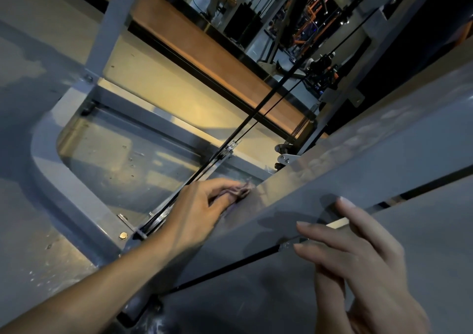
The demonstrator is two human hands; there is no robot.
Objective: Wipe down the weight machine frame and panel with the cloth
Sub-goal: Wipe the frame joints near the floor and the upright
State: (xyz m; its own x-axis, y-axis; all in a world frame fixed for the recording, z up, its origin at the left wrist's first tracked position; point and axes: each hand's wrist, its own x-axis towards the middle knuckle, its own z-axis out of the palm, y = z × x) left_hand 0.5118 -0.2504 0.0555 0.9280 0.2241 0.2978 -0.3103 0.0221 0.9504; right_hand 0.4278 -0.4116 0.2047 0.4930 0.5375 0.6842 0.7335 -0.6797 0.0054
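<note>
Weight machine frame (pixel 76 198), grey painted steel with a rounded inner corner, fills the left and lower-left of the view; a grey upright post (pixel 110 24) rises from it at top left. A flat grey metal panel (pixel 371 170) slants across the right half, from lower left up to upper right, its upper edge glossy and reflective. A narrow dark slot (pixel 230 269) runs diagonally through the panel's lower part.

Cloth (pixel 239 191), small, crumpled, pale purplish fabric, sits against the panel's upper edge, near centre frame. Left hand (pixel 202 205) reaches in from the lower left, forearm extended, fingers curled round the cloth and pressing it to the panel edge. Most of the cloth is hidden under the fingers; only a bunched end shows past the fingertips.

Right hand (pixel 358 252) enters from the lower right, holding nothing. Fingers straight and slightly spread, tips resting flat on the panel face beside the slot.

Two thin black cables (pixel 256 119) run side by side diagonally from upper right down to a fitting on the frame just behind the left wrist. A brass-coloured bolt head (pixel 123 235) sits on the frame's lower rail near that fitting. A coiled metal spring (pixel 299 126) hangs beside the panel's top corner.

Behind the frame: tan wall, an orange-brown band (pixel 204 52), and a mirror (pixel 256 14) showing dim gym equipment.
</note>
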